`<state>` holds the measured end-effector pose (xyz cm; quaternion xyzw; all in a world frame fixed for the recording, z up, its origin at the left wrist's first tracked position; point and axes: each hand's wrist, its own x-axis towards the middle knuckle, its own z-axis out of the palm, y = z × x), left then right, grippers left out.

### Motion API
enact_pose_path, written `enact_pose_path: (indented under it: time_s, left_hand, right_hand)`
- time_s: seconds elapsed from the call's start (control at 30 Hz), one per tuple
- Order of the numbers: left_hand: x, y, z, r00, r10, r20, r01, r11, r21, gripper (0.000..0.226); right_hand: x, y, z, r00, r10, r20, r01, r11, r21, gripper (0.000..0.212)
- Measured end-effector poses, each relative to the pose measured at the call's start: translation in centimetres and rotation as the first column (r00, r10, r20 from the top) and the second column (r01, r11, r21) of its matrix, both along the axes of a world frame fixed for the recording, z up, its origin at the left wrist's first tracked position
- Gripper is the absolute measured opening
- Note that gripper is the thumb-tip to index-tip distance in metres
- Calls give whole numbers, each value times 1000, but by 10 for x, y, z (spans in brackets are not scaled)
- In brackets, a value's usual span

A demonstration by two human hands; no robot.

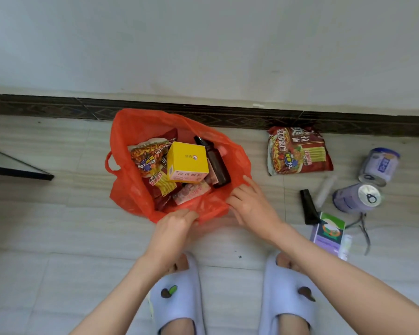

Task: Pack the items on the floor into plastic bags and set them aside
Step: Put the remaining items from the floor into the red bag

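An orange plastic bag [126, 189] stands open on the floor. Inside lie a yellow box [188, 160], a dark brown bottle [215, 165] and noodle packets [148, 158]. My left hand [177, 221] pinches the bag's near rim. My right hand [249, 204] rests on the rim's right side, fingers spread over the plastic. To the right, on the floor, lie another noodle packet [298, 152], two purple cans [380, 165] [356, 198], a black tube [309, 207] and a purple-green box [329, 232].
A wall with a dark patterned skirting [228, 114] runs behind the bag. A dark-framed glass panel [15, 168] juts in at the left. A clear tube [327, 189] and a thin metal tool [364, 228] lie among the items. My feet in pale slippers [177, 296] stand close below.
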<state>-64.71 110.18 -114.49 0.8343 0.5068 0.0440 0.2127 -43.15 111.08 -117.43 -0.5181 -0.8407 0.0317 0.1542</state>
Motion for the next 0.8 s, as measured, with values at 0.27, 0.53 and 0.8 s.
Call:
enact_pose_path:
  time_s: [0.27,0.53,0.8]
  left_hand:
    - [34,-5,27,989,-139,50,132,985,113,28]
    - [130,-1,4,915,-403,34,394,908,141,33]
    - [231,31,-33,819,-554,-151,558,829,-14,81]
  right_hand:
    - [44,-44,25,966,-183,-184,159,978,-137,25]
    - [153,-83,30,772,-617,-153,611,787,-88,30]
    - [221,-78,11,576,-804,-148,748,591,-301,59]
